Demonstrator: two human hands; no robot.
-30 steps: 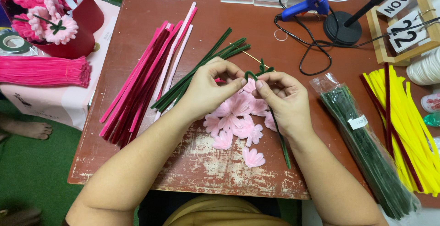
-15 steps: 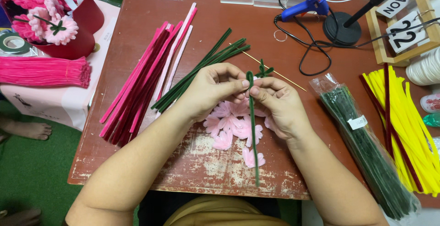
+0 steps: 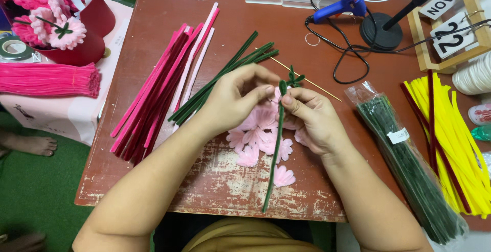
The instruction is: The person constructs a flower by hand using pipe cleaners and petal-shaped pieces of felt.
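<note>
While both hands meet over the middle of the worn red surface (image 3: 153,190), the left hand (image 3: 232,98) and right hand (image 3: 312,119) pinch the top of a dark green stem (image 3: 274,150), which runs toward the near edge across pale pink petals (image 3: 255,142). Pink pipe cleaners (image 3: 158,93) lie left, green ones (image 3: 225,75) just beyond.

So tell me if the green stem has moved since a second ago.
Yes. The green stem swung from slanting toward the bagged green wires to nearly vertical, its lower end reaching the table edge.
</note>
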